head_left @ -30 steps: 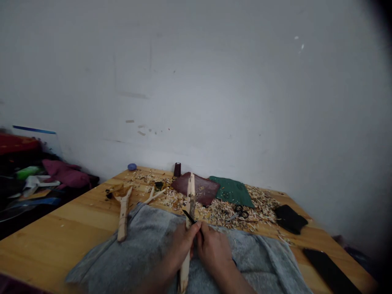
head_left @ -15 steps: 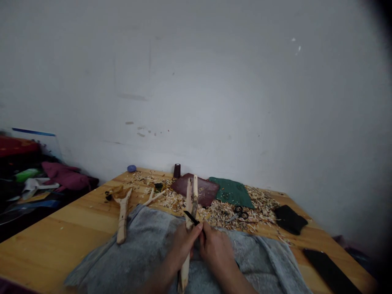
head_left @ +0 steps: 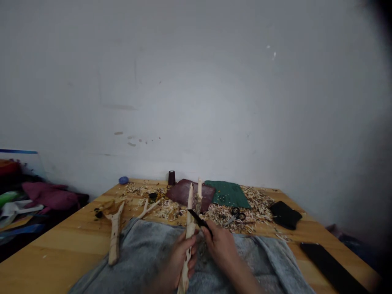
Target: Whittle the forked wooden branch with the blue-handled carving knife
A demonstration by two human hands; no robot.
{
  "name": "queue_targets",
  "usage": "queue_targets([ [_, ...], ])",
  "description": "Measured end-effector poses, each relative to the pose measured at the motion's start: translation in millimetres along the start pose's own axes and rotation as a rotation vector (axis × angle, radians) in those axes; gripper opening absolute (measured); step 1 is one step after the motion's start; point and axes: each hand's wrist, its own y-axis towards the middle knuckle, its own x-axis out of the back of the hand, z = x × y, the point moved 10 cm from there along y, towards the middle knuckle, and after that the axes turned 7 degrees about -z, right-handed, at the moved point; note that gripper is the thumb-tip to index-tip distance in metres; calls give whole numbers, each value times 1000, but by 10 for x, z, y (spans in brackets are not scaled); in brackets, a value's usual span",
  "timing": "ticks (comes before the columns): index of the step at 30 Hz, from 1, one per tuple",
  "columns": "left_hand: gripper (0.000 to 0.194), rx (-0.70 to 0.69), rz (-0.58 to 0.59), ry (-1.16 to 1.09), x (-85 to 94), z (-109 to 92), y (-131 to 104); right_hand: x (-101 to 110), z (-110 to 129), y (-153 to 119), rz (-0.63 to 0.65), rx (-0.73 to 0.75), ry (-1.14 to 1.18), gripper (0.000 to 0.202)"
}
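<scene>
A peeled forked branch (head_left: pixel 189 232) stands tilted upright over the grey cloth, its two prongs pointing at the wall. My left hand (head_left: pixel 183 254) is wrapped round its stem below the fork. In my right hand (head_left: pixel 219 243) is a dark knife (head_left: pixel 197 218), its blade pointing up and left, beside the left prong. Whether the blade touches the wood cannot be told. The grey cloth (head_left: pixel 147 253) lies under both hands.
Another forked piece (head_left: pixel 114 237) lies at the left, near a small forked twig (head_left: pixel 148 209). Behind are wood shavings (head_left: pixel 257 200), maroon sheet (head_left: pixel 180 191), green sheet (head_left: pixel 228 194), scissors (head_left: pixel 235 216) and a thread spool (head_left: pixel 171 178). A black phone (head_left: pixel 330 267) lies right.
My left thumb has come away from the knife, and that hand now grips only the branch. My right hand has moved slightly right, apart from the left. The camera view has shifted.
</scene>
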Motion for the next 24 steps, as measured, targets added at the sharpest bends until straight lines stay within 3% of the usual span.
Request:
queue_targets([
  [4,23,-32,-28,92,-6,-2,-29,156,-25,33,-107,16,46,31],
  [7,18,6,-26,150,0,62,-26,138,-13,40,-57,32,4,26],
  [11,15,98,62,237,4,194,10,132,-49,44,6,-20,-61,23],
  [15,11,47,83,345,79,209,116,144,-140,70,34,-66,-118,26],
  [19,25,-45,37,228,113,104,191,147,-252,91,35,-100,-108,26],
  [24,41,-178,87,-53,-30,-142,37,189,-234,76,-40,-111,-46,30],
])
